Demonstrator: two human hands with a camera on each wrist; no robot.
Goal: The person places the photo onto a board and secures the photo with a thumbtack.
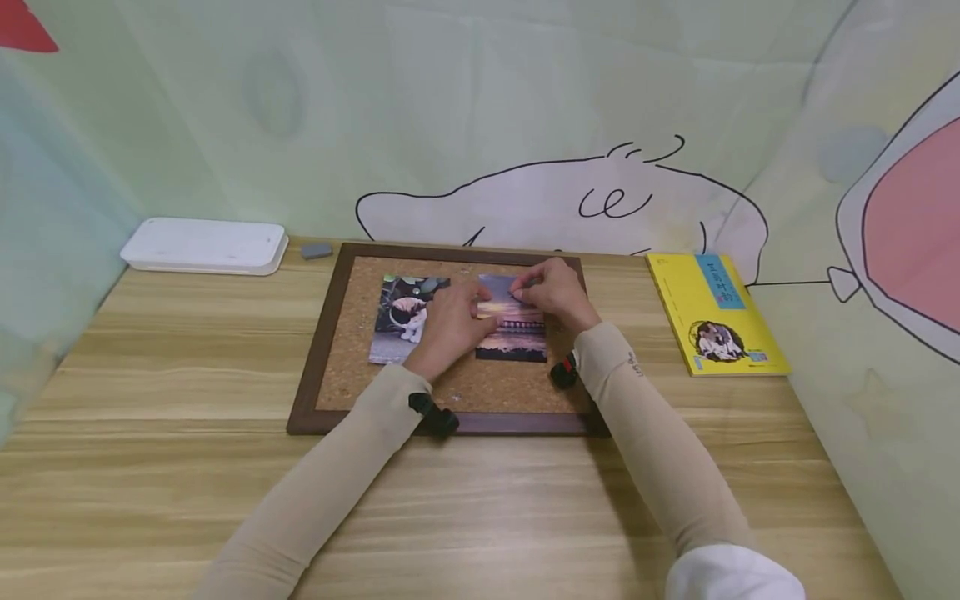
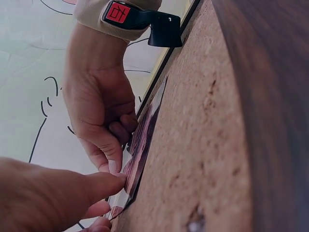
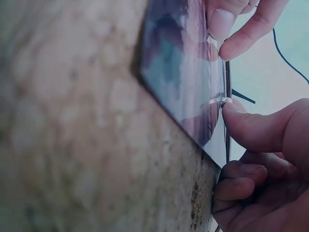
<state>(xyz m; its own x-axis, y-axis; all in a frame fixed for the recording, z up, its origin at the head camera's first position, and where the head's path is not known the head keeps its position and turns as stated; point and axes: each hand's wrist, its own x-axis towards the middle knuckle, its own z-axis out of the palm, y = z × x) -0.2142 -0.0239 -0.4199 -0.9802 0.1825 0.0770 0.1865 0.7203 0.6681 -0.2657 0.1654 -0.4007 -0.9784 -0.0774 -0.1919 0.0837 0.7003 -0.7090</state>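
Observation:
A sunset photo (image 1: 517,343) lies on a cork board (image 1: 397,390) with a dark brown frame. My left hand (image 1: 448,327) rests over its left side, with thumb and forefinger extended onto the glossy surface. Near the photo's upper part, my right hand (image 1: 561,293) pinches a small shiny push pin (image 3: 222,101), its tip against the photo; the fingertips partly hide it. Left of the sunset photo is a cat photo (image 1: 408,325), partly covered by my left hand. Another clear pin (image 2: 196,223) sits in the cork in the left wrist view.
A white case (image 1: 204,247) stands at the table's back left, with a small grey block (image 1: 316,250) beside it. To the right of the board lies a yellow book (image 1: 716,312). A printed cloth backdrop (image 1: 480,125) borders the table's rear edge.

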